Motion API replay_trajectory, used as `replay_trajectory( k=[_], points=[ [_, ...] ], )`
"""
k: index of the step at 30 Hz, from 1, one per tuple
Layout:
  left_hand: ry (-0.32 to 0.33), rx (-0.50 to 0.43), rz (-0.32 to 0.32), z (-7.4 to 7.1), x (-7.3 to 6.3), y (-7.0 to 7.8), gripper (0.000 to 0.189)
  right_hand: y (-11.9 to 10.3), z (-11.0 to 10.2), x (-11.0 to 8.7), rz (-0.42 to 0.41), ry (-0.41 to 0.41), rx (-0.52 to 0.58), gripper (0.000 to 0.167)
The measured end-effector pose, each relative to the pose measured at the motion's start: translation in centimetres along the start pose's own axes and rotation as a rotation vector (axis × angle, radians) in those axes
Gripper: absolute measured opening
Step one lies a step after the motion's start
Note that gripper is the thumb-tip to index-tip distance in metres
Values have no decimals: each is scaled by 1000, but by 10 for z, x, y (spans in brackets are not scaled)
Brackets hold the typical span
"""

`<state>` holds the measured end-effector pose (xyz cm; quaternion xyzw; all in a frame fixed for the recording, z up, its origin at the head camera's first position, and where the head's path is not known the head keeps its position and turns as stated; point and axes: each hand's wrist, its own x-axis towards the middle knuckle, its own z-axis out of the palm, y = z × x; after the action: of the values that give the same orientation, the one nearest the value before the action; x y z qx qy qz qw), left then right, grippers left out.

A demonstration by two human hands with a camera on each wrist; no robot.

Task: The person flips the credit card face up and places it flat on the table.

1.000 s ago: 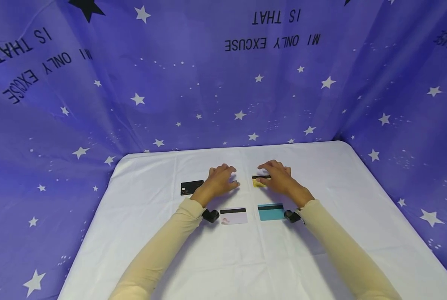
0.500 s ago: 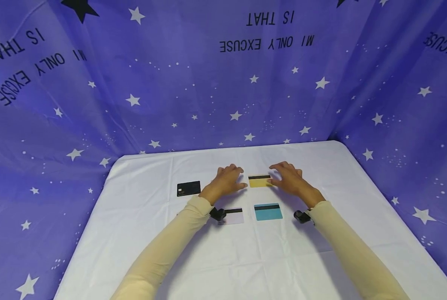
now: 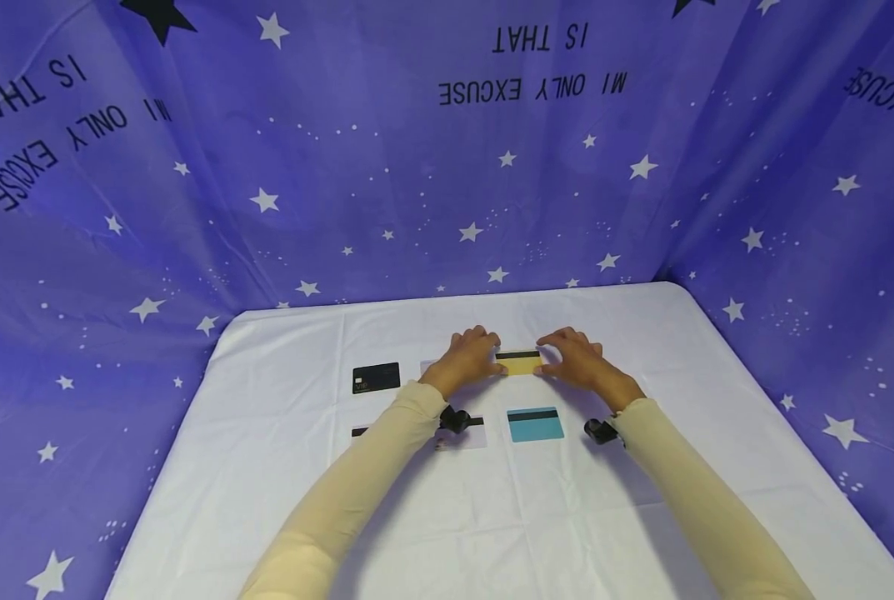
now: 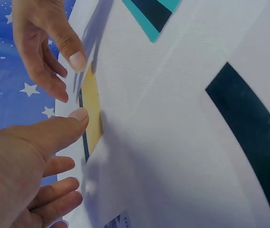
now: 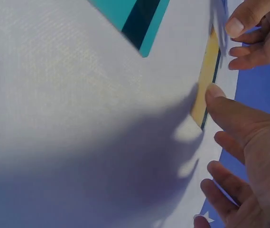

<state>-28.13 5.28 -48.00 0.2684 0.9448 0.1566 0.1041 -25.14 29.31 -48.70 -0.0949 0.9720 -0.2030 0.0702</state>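
Observation:
A yellow card (image 3: 519,365) with a dark stripe lies flat on the white tablecloth, between my two hands. At its left end is my left hand (image 3: 467,360), thumb and forefinger spread around the corners. My right hand (image 3: 577,360) stands at its right end in the same way. In the left wrist view the left thumb (image 4: 59,130) overlaps the yellow card (image 4: 93,111), and in the right wrist view the right thumb (image 5: 227,107) does. Whether either thumb touches it I cannot tell. The other fingers are loosely bent and hold nothing.
Nearer me lie a teal card (image 3: 535,427) and a pale striped card (image 3: 475,435), partly behind my left wrist camera. A black card (image 3: 376,378) lies at left. Two more cards are mostly hidden by my left arm and hand. Purple starry cloth (image 3: 417,167) hangs behind the table.
My left hand has moved right, from beside the black card to the yellow card's left end. My right hand first shifted off the yellow card, then came back to its right end.

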Motion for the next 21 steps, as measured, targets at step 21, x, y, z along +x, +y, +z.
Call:
replay_trajectory(
  k=[21],
  points=[
    [3,73,-8,11,7,-1,47,2,4,5,36,-33,1,52]
  ],
)
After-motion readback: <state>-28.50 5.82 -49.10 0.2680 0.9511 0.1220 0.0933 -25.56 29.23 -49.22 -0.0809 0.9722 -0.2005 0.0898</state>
